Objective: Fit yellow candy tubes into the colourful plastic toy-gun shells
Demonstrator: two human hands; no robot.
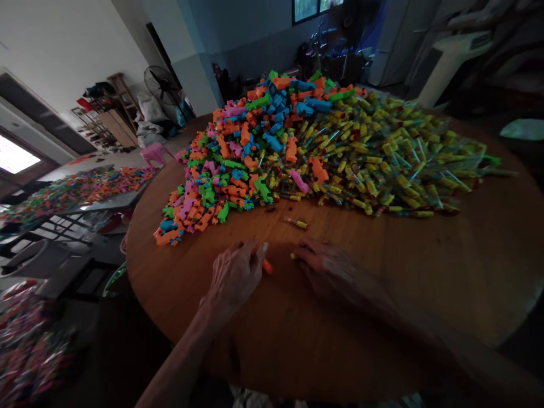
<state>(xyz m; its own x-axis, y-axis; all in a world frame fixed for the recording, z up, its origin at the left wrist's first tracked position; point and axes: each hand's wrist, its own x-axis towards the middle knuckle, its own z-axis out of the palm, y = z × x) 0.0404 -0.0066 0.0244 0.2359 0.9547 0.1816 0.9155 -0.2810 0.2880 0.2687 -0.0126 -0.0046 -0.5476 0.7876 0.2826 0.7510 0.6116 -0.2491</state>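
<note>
Low in the middle of the frame, the left hand lies knuckles-up on the round wooden table, its fingers curled narrow over a small orange piece whose tip pokes out at the fingertips. Just right of it the right hand rests flat on the wood, fingers drawn close together, with a tiny yellow bit touching its fingertips; whether it grips that bit cannot be told in the dim light. A lone yellow-capped tube lies a little above the hands, apart from both and short of the heaps. The upper centre of the frame is filled by a pile of orange, blue, green and pink plastic pieces, which runs down to the left and stops near the table's left edge. Against its right side leans a heap of yellow tubes in clear wrappers, spreading toward the table's right rim. Bare wood lies open between the hands and the piles, across the whole right part of the tabletop, and along the near rim at the bottom of the frame. At the left of the frame, beyond the rim, another table carries more coloured pieces, and a standing fan sits at the upper left.
</note>
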